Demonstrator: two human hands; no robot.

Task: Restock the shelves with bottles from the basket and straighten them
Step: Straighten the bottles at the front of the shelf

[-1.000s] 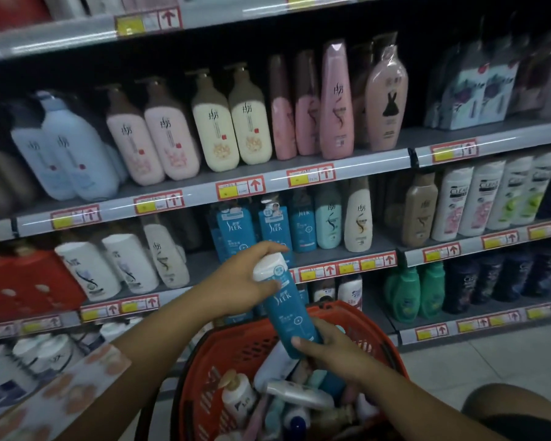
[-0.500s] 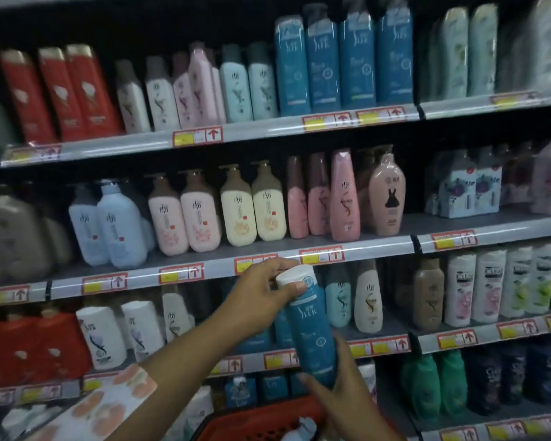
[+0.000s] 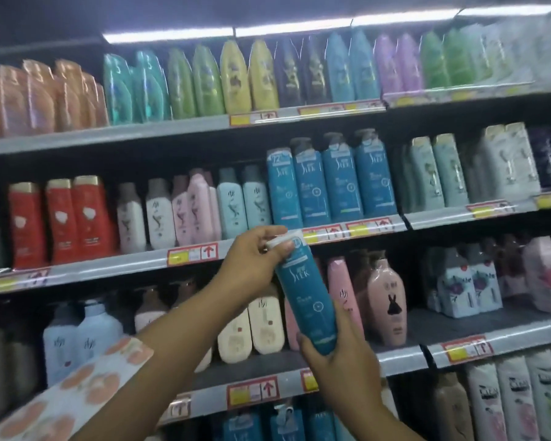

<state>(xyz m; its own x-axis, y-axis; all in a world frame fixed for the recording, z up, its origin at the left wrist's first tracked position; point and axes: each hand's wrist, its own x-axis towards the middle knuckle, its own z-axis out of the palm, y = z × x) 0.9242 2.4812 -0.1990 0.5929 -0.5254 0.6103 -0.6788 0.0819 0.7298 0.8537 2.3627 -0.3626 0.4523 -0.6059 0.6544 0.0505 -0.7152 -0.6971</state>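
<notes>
Blue bottle [image 3: 309, 294], white cap uppermost and tilted a little to the left, is held up in front of the shelves, not yet on any of them. The left hand [image 3: 255, 259] has its fingers [image 3: 269, 233] curled round the cap end; the right hand [image 3: 341, 361] cups the base from below, fingers wrapped round it. A row of matching blue bottles [image 3: 331, 183] stands just above, on the shelf [image 3: 357, 226] whose front edge is level with the cap, so that looks the likely home. This bottle remains to be placed and squared up. The basket is out of view, so what remains in it cannot be told.
</notes>
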